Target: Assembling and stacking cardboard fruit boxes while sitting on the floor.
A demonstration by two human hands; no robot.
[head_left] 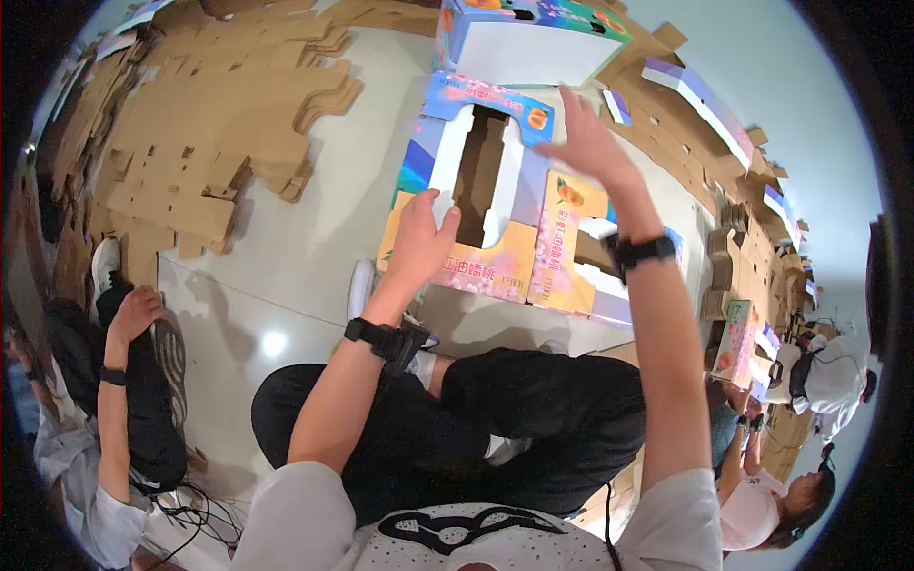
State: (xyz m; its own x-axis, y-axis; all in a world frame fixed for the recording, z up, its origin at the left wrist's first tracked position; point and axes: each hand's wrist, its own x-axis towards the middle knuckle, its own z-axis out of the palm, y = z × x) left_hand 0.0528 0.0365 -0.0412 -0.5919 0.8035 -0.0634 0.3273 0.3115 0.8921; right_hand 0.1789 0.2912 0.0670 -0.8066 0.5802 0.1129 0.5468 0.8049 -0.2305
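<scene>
On the pale floor (333,228), a wide layer of flat brown cardboard (190,124) lies to your left; I suppose it is kept there so that the space before you serves for the boxes. Your black trousers (543,400) show your legs bent low behind this space, which seems to bring the work within easy reach.

The tall box (533,52) stands at the far side, its white wall toward you. The middle box (508,176) is directly before you, with its long opening upward, probably so that both hands can come to it from above. The right box (555,262) sits close beside it, partly under your right forearm.

Your left hand (424,243) is at the near left part of the middle box, fingers loosely bent, thumb apart near the opening. Your right hand (595,147) is near the far right corner, fingers spread, thumb pointing inward. Both hands are open, gripping nothing; I cannot tell whether the right one touches the cardboard wall.

Black bands (640,251) are around both wrists.
</scene>
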